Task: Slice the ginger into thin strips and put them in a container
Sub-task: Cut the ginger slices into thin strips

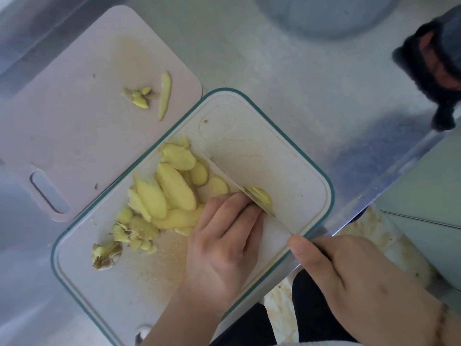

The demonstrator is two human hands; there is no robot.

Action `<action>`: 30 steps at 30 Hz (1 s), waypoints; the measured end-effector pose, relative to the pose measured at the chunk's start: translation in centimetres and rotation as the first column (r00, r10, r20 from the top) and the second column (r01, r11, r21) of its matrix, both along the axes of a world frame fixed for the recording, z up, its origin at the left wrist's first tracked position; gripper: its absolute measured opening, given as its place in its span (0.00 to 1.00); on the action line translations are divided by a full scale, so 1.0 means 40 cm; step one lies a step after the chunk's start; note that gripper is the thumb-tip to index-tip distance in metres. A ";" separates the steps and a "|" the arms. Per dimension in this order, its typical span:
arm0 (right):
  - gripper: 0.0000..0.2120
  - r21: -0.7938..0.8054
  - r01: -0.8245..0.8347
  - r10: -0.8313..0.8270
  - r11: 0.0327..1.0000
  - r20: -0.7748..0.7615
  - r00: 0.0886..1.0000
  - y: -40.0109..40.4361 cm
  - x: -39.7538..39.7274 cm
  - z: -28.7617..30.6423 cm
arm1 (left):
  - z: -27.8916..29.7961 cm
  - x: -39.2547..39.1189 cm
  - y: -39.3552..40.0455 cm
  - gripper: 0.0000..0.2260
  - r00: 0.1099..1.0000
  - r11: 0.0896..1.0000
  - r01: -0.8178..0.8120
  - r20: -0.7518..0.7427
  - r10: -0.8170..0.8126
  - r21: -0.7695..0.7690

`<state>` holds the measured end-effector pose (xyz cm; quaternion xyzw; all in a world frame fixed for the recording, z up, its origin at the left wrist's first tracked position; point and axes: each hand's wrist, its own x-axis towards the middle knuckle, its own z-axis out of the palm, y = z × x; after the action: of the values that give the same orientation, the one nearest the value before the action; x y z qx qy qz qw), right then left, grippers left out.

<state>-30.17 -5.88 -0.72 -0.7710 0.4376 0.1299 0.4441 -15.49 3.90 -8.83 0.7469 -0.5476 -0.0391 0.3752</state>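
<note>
Ginger slices point(172, 193) lie heaped on the teal-rimmed cutting board point(294, 176), which rests on the steel surface point(287, 71) and overlaps a second, pink board point(74, 121). That makes two boards. One knife point(224, 171) is in play, its blade standing on edge across the white board. The right hand point(349, 275) holds its handle, thumb along the spine and fingers curled around the grip. The left hand point(224, 236) has its fingers bent down on a small stack of slices point(259, 198) against the blade, so the work looks to be at the strip-cutting stage, with the slicing largely done.

The next move calls for narrow, even cuts with the left fingertips tucked back from the edge, then drawing more slices from the heap.

Roughly eight or nine slices are in the pile, though overlaps make the count uncertain. Knobbly trimmings point(119, 238) sit at the board's left, and a few offcuts point(149, 96) lie on the pink board. A pale bowl rim point(324, 16) shows at the top; whether it is the container, I cannot tell.
</note>
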 end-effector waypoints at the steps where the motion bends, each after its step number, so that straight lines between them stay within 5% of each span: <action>1: 0.28 -0.011 -0.006 0.006 1.000 0.003 1.000 0.001 0.002 -0.002 | -0.001 0.001 0.000 0.05 1.000 1.000 -0.003 0.001 0.003 -0.003; 9: 0.29 0.011 0.073 -0.073 0.997 0.006 0.997 0.014 -0.014 0.014 | 0.005 0.001 -0.001 0.10 1.000 1.000 -0.017 -0.014 0.017 -0.010; 13: 0.37 -0.017 0.027 -0.027 0.999 -0.010 1.000 0.009 -0.003 -0.007 | 0.001 0.004 -0.001 0.09 1.000 1.000 -0.020 -0.007 0.020 -0.009; 30: 0.35 -0.012 0.028 -0.028 1.000 -0.011 1.000 0.016 0.011 0.001 | 0.002 0.004 0.001 0.14 0.999 0.999 -0.025 -0.035 0.023 -0.042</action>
<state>-29.74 -5.23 -0.68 -0.7666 0.4514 0.1255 0.4391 -15.33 3.94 -8.77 0.7444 -0.5327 -0.0358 0.4010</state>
